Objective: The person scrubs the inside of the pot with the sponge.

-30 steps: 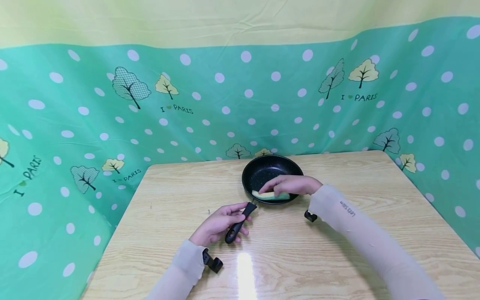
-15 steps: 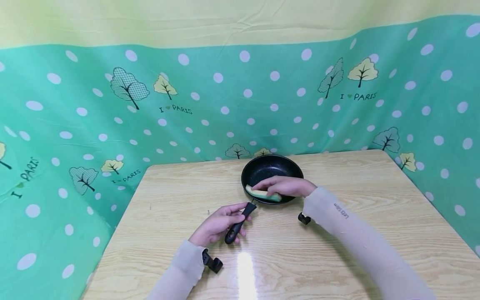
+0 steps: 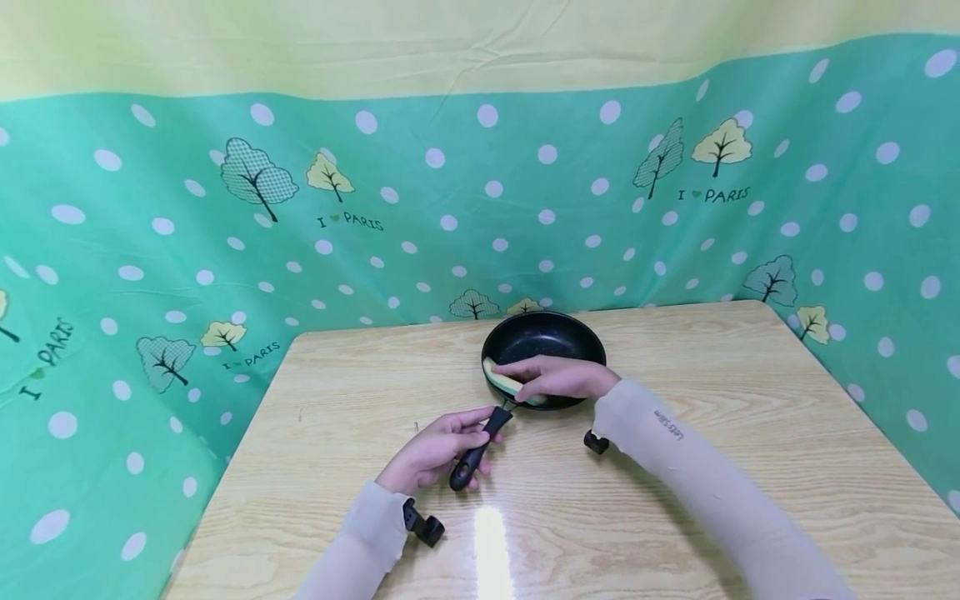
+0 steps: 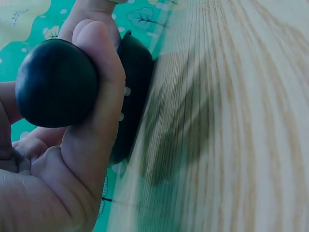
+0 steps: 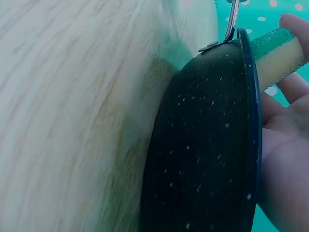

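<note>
A black speckled frying pan (image 3: 543, 333) sits on the table toward its far edge, its handle (image 3: 480, 450) pointing at the near left. My left hand (image 3: 438, 446) grips that handle between thumb and fingers; in the left wrist view the rounded handle end (image 4: 57, 83) fills the space by the palm. Over the pan's near side, my right hand (image 3: 558, 377) pinches a yellow and green scouring sponge (image 3: 502, 379) against the inner left wall. From the right wrist, the sponge (image 5: 277, 58) shows above the rim, while the pan's outer wall (image 5: 203, 140) hides its lower part.
The light wood table (image 3: 360, 375) carries the pan and a bright light reflection near the front. A green dotted curtain (image 3: 405, 200) hangs behind and along both sides. Each wrist wears a small black camera mount (image 3: 425, 527).
The right hand has slid the sponge leftward along the near inside of the pan, and the sponge has turned to follow the wall. My left hand keeps its hold on the handle.
</note>
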Demonstrator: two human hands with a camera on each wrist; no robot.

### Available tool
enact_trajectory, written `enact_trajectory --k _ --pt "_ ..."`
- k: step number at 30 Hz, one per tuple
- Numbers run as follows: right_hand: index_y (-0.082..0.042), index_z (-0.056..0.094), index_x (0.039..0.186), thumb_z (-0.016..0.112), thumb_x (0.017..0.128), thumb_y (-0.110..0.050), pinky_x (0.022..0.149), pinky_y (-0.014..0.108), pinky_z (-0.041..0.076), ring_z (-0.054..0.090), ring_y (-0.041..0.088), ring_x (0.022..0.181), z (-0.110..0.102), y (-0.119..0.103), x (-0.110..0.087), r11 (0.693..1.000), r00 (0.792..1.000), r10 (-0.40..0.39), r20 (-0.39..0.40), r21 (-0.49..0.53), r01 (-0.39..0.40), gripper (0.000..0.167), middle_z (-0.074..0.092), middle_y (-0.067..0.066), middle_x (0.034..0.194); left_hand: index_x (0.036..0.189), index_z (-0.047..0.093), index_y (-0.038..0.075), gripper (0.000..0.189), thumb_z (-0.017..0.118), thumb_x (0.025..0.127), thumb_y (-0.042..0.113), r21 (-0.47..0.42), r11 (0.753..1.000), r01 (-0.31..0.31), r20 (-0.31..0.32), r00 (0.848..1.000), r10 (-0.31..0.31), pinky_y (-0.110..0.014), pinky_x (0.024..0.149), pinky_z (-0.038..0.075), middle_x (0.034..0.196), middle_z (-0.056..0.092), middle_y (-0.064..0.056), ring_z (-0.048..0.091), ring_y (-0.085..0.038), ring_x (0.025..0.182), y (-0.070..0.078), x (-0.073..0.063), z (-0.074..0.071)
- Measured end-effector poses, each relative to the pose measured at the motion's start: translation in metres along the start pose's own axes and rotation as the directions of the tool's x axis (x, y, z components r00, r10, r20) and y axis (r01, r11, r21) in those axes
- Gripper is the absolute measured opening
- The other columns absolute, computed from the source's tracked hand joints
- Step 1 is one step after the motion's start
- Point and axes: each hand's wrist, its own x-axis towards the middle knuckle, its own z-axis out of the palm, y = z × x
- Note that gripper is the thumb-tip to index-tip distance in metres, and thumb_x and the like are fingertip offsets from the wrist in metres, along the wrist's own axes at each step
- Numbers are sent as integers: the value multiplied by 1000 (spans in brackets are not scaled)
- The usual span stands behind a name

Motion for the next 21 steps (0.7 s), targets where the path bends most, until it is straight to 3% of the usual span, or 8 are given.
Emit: enact_trajectory --k 6,12,21 --pt "-14 36 165 67 100 -13 129 47 23 28 24 154 2 -3 5 1000 1000 -4 0 -9 4 72 28 5 172 166 35 17 58 52 111 10 -9 1000 6 -2 1000 -6 -32 62 60 145 55 -25 68 -19 78 0 -1 -1" --pt "-13 32 166 65 103 -15 130 48 18 18 24 159 4 -5 10 999 1000 -13 -22 -31 13 71 27 5 172 165 38 17 57 52 111 10 -7 1000 -2 -3 1000 2 -32 60 60 142 57 -23 68 -19 75 -2 0 -2" --pt "-18 26 168 67 104 -21 130 47 18 12 21 160 12 -6 20 1000 990 25 -136 11 -23 76 18 0 174 166 36 16 57 51 112 11 2 1000 -7 4 1000 7 -31 59 60 144 55 -25 68 -18 74 -2 0 -1"
